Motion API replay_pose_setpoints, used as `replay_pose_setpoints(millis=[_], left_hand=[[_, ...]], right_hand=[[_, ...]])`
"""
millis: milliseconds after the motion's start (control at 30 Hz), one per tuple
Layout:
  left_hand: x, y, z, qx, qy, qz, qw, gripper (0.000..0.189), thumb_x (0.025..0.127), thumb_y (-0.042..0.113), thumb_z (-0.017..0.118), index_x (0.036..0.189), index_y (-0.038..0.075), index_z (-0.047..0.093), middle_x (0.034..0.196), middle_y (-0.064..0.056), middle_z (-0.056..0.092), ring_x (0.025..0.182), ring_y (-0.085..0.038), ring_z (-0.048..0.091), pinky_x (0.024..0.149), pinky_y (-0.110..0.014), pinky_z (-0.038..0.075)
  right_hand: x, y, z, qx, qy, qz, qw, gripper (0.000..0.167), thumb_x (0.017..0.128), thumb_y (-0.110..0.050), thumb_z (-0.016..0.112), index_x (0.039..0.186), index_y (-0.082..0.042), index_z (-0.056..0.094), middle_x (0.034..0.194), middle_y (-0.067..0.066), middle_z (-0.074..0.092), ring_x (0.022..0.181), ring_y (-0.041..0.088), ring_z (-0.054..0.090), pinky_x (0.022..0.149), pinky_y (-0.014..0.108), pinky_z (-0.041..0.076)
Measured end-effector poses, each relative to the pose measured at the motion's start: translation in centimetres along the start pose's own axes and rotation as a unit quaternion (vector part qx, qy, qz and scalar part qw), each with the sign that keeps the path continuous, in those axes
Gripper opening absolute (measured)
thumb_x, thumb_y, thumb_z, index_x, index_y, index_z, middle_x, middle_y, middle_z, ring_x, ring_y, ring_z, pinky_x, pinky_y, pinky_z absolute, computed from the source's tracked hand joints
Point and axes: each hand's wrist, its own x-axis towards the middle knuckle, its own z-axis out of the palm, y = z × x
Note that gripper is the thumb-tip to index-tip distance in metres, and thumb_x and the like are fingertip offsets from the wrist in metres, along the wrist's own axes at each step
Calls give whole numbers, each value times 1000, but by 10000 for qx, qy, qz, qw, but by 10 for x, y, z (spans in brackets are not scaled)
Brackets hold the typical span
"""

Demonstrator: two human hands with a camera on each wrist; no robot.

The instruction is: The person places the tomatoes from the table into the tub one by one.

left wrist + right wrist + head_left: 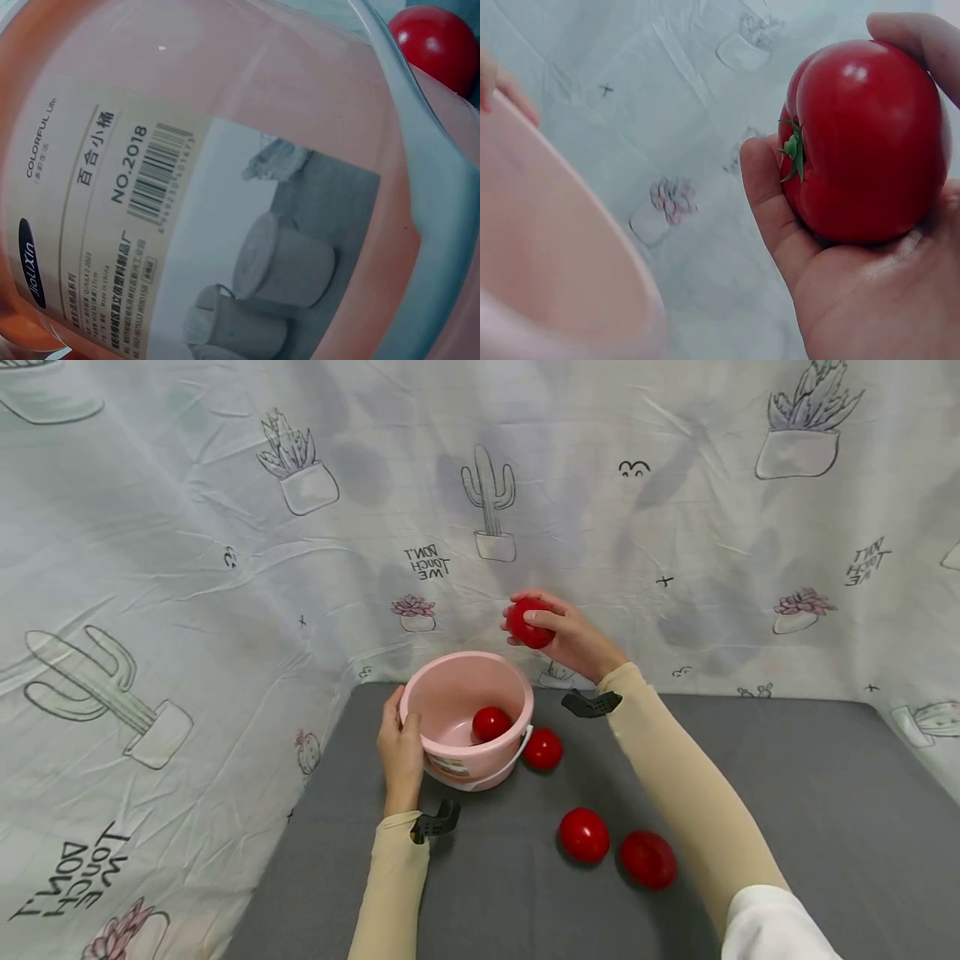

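Note:
My left hand (401, 747) grips the left rim of a pink plastic bucket (457, 673), which stands tilted slightly toward me. Inside it lies one red tomato (491, 724). Up and to the right of the bucket's rim, my right hand (576, 642) holds another tomato (866, 142) between thumb and fingers; its green stem shows in the right wrist view. In the left wrist view the bucket's printed label (97, 217) and pale handle (439, 187) fill most of the picture, and the left hand is almost wholly hidden there.
A third tomato (542, 749) sits against the bucket's right side. Two more, one round tomato (583, 836) and one darker tomato (648, 860), lie nearer me on the grey table (495, 877). White cloth (585, 518) printed with cacti hangs behind and at the left.

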Motion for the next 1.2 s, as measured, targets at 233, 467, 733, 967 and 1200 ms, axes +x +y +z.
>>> replay_pose_setpoints(millis=[233, 467, 733, 967, 1200], left_hand=[[0, 0, 5, -48, -31, 2, 10000, 52, 95, 15, 50, 148, 19, 52, 154, -5, 52, 142, -24, 48, 117, -47, 40], [0, 0, 10, -11, -23, 28, 10000, 53, 95, 14, 50, 147, 18, 53, 153, -4, 52, 142, -23, 48, 117, -46, 40], [0, 0, 11, -12, -42, 32, 10000, 54, 96, 15, 47, 150, 16, 49, 154, -4, 51, 142, -22, 47, 119, -46, 39], [-4, -3, 8, -75, -80, -64, 9999, 53, 98, 17, 46, 151, 16, 47, 155, -2, 49, 142, -23, 48, 119, -47, 39], [-2, -2, 5, -110, -74, 49, 9999, 52, 99, 17, 45, 151, 19, 48, 155, -2, 49, 138, -24, 49, 117, -48, 41]], right_hand=[[26, 9, 23, 300, -311, -63, 9990, 33, 94, -15, 60, 128, -14, 58, 124, 9, 62, 115, 25, 60, 95, 35, 57], [40, 31, 40, 632, -428, 176, 9969, 32, 94, -14, 54, 125, -16, 60, 121, 9, 65, 111, 22, 63, 97, 36, 56], [52, 54, 46, 670, -318, 301, 9968, 35, 93, -18, 58, 128, -13, 61, 117, 3, 66, 109, 21, 62, 98, 38, 55], [54, 64, 49, 465, -549, 478, 9963, 30, 93, -16, 57, 123, -16, 62, 118, 4, 65, 110, 24, 62, 103, 43, 53], [57, 67, 56, -667, -910, 919, 9894, 32, 91, -17, 62, 123, -13, 61, 123, 7, 61, 111, 24, 58, 96, 39, 57]])
